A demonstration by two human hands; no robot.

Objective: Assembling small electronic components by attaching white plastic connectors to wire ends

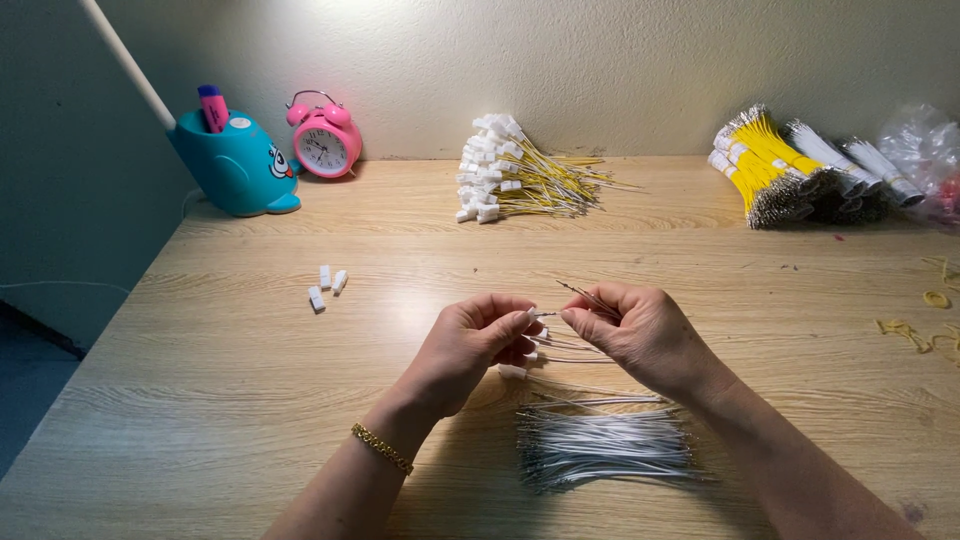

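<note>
White wires (600, 445), clock (324, 140), yellow bundles (760, 165)

A thin white wire (548, 315) spans horizontally between both pinching hands.

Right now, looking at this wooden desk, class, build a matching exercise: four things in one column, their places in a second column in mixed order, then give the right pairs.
Things:
1. pink twin-bell alarm clock
2. loose bundle of white wires
3. three small white plastic connectors
4. bundles of yellow wires

Places:
A. far right, by the wall
B. near edge, below the left hand and right hand
C. far left, beside the blue whale-shaped holder
D. left of the hands, on bare wood

Pairs: 1-C, 2-B, 3-D, 4-A
</note>
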